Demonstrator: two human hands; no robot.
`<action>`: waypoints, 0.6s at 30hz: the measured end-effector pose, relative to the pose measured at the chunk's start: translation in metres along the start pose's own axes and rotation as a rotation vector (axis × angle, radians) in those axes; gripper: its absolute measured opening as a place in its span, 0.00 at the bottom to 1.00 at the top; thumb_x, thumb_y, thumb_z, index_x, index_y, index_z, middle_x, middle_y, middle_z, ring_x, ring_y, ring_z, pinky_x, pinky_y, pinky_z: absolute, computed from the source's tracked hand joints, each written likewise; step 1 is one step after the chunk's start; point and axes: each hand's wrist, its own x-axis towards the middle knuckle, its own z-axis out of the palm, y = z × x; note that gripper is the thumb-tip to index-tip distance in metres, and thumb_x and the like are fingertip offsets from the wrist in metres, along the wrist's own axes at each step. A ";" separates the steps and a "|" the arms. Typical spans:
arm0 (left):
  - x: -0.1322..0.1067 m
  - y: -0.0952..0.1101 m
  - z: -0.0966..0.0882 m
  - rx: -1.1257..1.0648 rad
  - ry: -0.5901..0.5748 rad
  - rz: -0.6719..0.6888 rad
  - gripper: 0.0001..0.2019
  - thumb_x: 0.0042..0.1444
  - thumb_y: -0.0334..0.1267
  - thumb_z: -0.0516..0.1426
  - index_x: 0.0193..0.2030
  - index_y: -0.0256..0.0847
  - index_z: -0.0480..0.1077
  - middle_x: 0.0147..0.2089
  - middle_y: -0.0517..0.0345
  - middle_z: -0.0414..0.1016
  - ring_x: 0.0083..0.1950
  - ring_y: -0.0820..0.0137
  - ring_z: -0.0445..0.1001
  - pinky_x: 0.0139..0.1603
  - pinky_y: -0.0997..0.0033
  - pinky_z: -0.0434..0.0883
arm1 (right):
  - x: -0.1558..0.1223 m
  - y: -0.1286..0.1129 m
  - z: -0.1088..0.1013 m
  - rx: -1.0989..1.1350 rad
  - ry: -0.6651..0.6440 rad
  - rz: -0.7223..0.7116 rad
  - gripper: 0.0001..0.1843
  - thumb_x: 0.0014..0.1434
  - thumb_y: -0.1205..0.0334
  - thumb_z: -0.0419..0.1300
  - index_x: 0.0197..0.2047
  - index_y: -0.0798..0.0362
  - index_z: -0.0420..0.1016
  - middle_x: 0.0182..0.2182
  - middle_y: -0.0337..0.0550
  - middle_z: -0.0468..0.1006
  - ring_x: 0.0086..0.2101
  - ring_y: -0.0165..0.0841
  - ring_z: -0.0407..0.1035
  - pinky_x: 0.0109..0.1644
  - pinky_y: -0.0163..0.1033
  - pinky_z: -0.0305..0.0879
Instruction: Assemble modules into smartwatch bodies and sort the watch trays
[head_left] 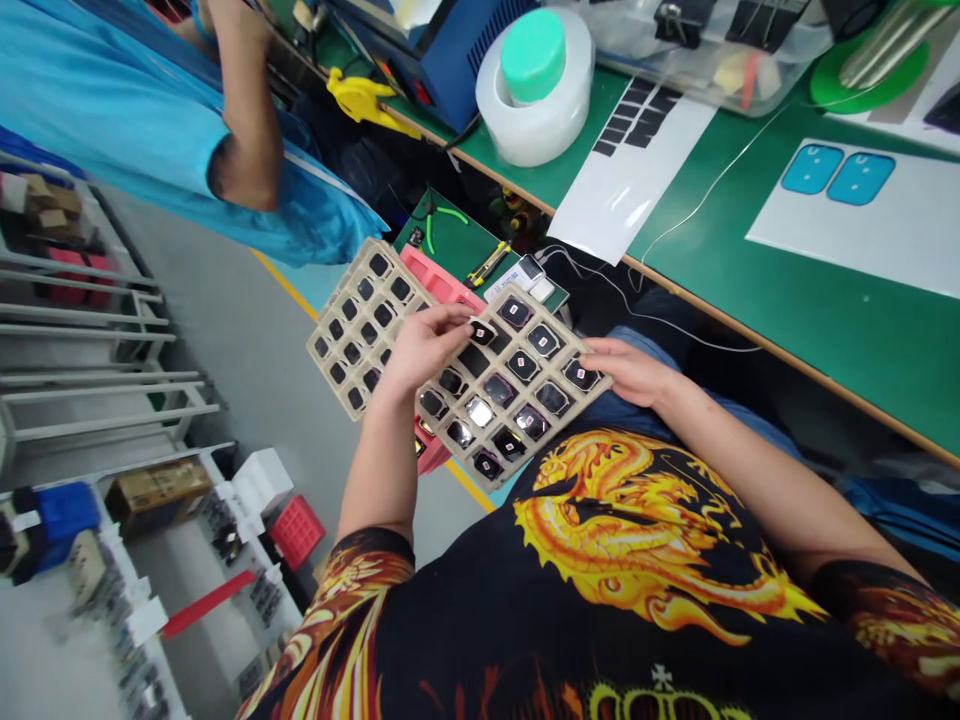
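The left hand point(424, 350) pinches a small dark square point(481, 332) on a beige moulded tray point(489, 412) of glossy black, pink-marked squares; the right hand point(626, 370) holds the tray's edge.

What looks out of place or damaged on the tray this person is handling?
One piece in the beige tray looks bright silver among its dark neighbours, though that may only be glare. The tray is held up at its edge by the right hand, with the left hand over it. Nothing appears spilled.

Matt plastic tray point(566, 335) with glossy black pieces point(480, 411).
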 end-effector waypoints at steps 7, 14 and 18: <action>-0.002 -0.002 0.026 0.342 0.083 0.213 0.14 0.66 0.35 0.64 0.57 0.46 0.83 0.53 0.51 0.82 0.42 0.66 0.78 0.52 0.56 0.80 | -0.001 0.001 -0.001 -0.002 0.025 0.030 0.26 0.49 0.48 0.87 0.47 0.51 0.92 0.41 0.44 0.92 0.36 0.35 0.84 0.43 0.36 0.81; -0.006 -0.008 0.030 0.332 0.045 0.256 0.11 0.67 0.33 0.62 0.53 0.45 0.82 0.49 0.53 0.83 0.48 0.63 0.82 0.54 0.56 0.80 | -0.001 -0.001 0.002 -0.005 0.040 0.024 0.26 0.48 0.47 0.88 0.46 0.51 0.92 0.40 0.44 0.91 0.36 0.34 0.84 0.46 0.35 0.81; -0.020 -0.005 0.011 0.371 0.188 0.235 0.08 0.69 0.34 0.62 0.50 0.45 0.82 0.50 0.54 0.84 0.45 0.66 0.81 0.50 0.60 0.80 | 0.000 -0.001 0.001 -0.017 0.038 0.010 0.24 0.49 0.48 0.87 0.45 0.50 0.92 0.39 0.42 0.91 0.36 0.35 0.85 0.45 0.35 0.81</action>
